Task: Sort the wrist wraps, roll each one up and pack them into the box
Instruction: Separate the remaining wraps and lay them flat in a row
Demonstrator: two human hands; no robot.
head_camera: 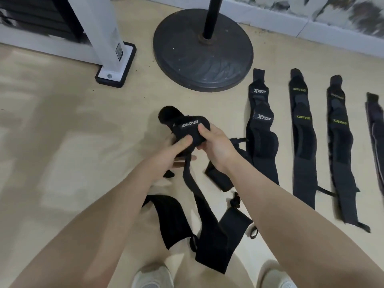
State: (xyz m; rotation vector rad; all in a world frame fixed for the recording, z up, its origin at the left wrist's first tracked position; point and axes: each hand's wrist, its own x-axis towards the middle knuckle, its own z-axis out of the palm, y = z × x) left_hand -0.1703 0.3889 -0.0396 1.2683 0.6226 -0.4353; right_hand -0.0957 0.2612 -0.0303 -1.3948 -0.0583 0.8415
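The task looks to be in its sorting stage, with almost everything left to do. Both hands work one black wrist wrap [192, 129] above the middle of the floor [62, 142]. The left hand [176, 151] grips it from below with the thumb pressed over the front, and the right hand [214, 142] pinches its printed end from the right side. The upper part is bunched between the hands, perhaps the start of a roll, and its tail [188, 177] hangs down towards the floor.

Toward the right edge of the floor lies a row of flat, unrolled wraps: an Xtep-marked wrap [260, 129], two Xueying-marked wraps [302, 142] [340, 146] and a fourth wrap [376, 129] cut off by the frame's right side. They lie side by side, lengthwise, which suggests sorting by brand is partly done. Near the bottom edge, in front of the person's shoes [152, 276], a loose heap of black wraps [207, 231] lies crossed over one another, unsorted.

No finished, freestanding roll shows anywhere. The box is not in view, so nothing can be said of its contents; judging by this, packing has not begun.

A round stand base [202, 50] sits at the far edge of the floor.
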